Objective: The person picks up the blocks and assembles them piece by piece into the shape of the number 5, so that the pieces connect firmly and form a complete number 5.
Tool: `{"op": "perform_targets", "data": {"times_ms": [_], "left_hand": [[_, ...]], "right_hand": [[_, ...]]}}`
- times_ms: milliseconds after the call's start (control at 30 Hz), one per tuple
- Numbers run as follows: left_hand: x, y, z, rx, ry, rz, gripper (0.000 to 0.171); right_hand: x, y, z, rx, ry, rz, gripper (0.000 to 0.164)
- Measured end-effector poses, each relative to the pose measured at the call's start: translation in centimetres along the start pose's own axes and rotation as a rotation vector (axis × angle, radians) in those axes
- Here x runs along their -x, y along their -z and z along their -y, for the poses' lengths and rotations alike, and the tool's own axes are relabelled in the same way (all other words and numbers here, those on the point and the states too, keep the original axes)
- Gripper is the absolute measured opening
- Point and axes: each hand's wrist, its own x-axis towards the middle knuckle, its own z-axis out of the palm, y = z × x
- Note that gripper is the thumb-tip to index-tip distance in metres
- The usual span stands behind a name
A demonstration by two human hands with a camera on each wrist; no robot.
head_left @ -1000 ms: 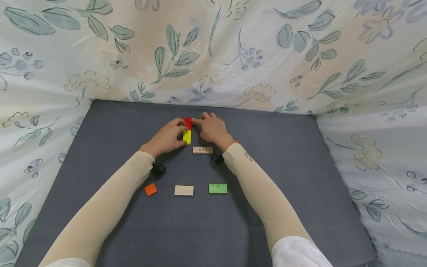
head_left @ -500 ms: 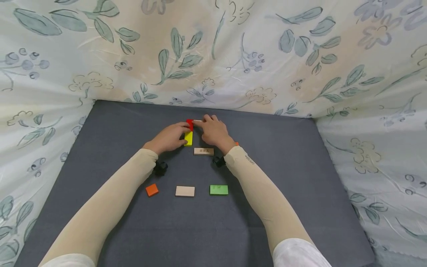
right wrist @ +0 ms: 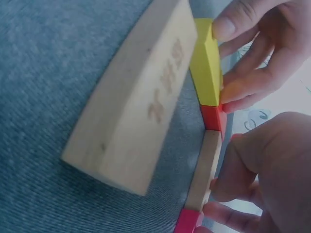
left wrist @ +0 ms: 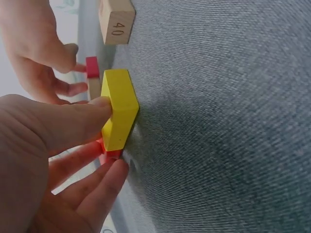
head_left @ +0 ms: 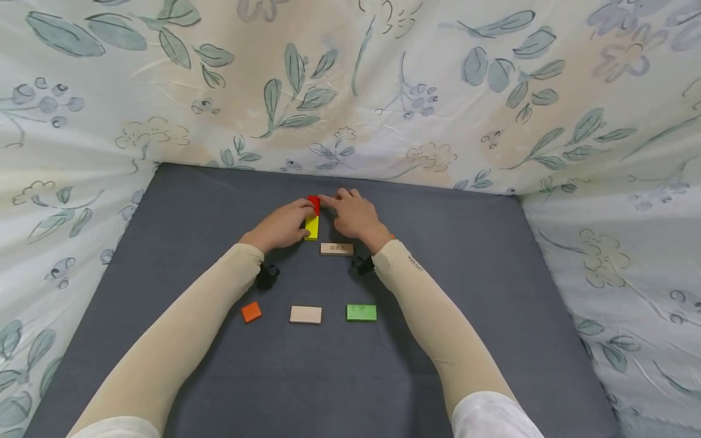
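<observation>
My left hand (head_left: 278, 228) grips the yellow block (left wrist: 121, 109), its thumb on the near end and its fingers along the outer side down to the red block (right wrist: 212, 117). That red block sits against the yellow one's far end, forming a corner. From the corner a wooden block (right wrist: 203, 170) runs to the right, ending at a pinkish-red block (right wrist: 187, 221). Over this row lies my right hand (head_left: 353, 214), index finger stretched to the red corner, other fingertips touching the wooden block. In the head view that hand hides most of the row.
A stamped wooden block (head_left: 336, 249) lies just in front of the hands. Nearer me are an orange block (head_left: 251, 312), a plain wooden block (head_left: 305, 314) and a green block (head_left: 361, 312). Another orange piece (head_left: 392, 236) peeks out behind my right wrist. A patterned cloth (head_left: 350, 91) hangs behind the table.
The head view has shifted slightly. The pale wooden edge that showed beyond my right index finger is now hidden. Both hands have stayed at the same blocks.
</observation>
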Motion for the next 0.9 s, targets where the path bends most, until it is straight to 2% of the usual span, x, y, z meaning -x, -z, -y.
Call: {"op": "perform_targets", "data": {"times_ms": [100,467,767,900], "left_hand": [[-0.1,0.0,-0.2,-0.016,0.007,0.007,0.052],[-0.4,0.0,-0.7,-0.054,0.023,0.029,0.053],[-0.6,-0.2,-0.5,-0.037,0.027,0.012,0.047],[-0.8,-0.2,-0.5,-0.041,0.034,0.011,0.05]], "right_hand": [[0.0,0.1,-0.4,-0.044,0.004,-0.004,0.069],[-0.4,0.2,-1.2,-0.126,0.031,-0.027,0.053],[0.6,0.4,-1.7,-0.279,0.04,-0.187,0.041],[1.6,0.8,-2.0,-0.321,0.046,-0.206,0.037]]}}
